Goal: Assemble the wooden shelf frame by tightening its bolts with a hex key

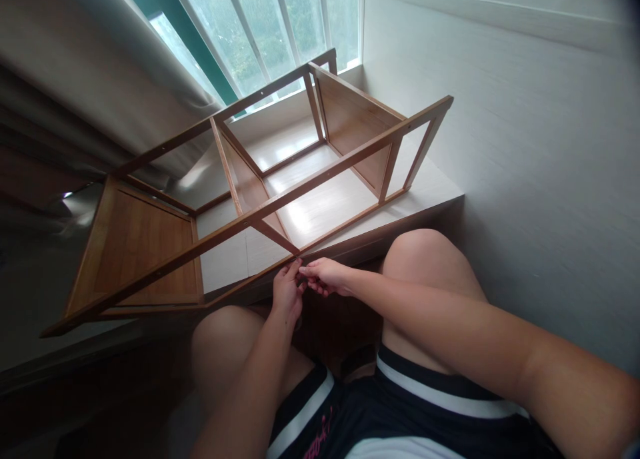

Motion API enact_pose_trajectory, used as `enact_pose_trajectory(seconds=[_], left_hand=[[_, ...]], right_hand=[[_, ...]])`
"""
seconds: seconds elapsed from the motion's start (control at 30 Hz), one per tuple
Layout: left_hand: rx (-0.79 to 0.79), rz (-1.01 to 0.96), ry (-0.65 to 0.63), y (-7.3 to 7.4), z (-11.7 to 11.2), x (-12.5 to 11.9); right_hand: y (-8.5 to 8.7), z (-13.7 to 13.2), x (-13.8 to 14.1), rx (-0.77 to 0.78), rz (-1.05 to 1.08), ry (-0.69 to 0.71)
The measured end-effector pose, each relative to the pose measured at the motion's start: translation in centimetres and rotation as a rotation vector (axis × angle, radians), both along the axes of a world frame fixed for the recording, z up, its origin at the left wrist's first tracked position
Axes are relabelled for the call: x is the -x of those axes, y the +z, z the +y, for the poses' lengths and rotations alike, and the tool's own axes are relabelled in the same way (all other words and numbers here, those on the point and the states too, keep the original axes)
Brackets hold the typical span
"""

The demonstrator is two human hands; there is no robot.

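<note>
A bamboo shelf frame [260, 212] lies on its side across a white platform [330, 206] by the window. My left hand [287, 292] and my right hand [325, 276] meet at the frame's near bottom rail, where a cross piece joins it. Both hands have their fingers pinched together at that joint. What they pinch is too small to make out. My knees sit just below the platform edge.
A white wall [525, 146] rises on the right. A grey curtain [75, 79] hangs at the left beside a barred window [280, 26]. Dark floor [100, 392] lies below the platform at lower left.
</note>
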State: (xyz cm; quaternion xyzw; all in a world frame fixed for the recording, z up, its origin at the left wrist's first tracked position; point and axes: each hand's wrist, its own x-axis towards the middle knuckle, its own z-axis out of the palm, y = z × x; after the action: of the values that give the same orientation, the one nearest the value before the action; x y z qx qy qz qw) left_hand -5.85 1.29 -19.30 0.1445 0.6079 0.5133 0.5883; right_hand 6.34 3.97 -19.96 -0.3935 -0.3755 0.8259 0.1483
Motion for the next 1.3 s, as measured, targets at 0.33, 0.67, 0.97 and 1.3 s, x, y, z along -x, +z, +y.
enact_pose_trajectory(seconds=[0.33, 0.67, 0.97, 1.3], left_hand=[[0.014, 0.021, 0.005, -0.4, 0.0, 0.2], [0.010, 0.027, 0.020, -0.3, -0.1, -0.1], [-0.001, 0.036, 0.034, -0.2, 0.0, -0.2], [-0.010, 0.028, 0.034, -0.1, -0.2, -0.4]], right_hand=[[-0.3, 0.0, 0.6, -0.407, -0.231, -0.031], [-0.1, -0.1, 0.2, -0.701, -0.375, 0.004], [0.9, 0.0, 0.0, -0.792, -0.500, 0.053], [2.1, 0.0, -0.1, -0.897, -0.688, 0.101]])
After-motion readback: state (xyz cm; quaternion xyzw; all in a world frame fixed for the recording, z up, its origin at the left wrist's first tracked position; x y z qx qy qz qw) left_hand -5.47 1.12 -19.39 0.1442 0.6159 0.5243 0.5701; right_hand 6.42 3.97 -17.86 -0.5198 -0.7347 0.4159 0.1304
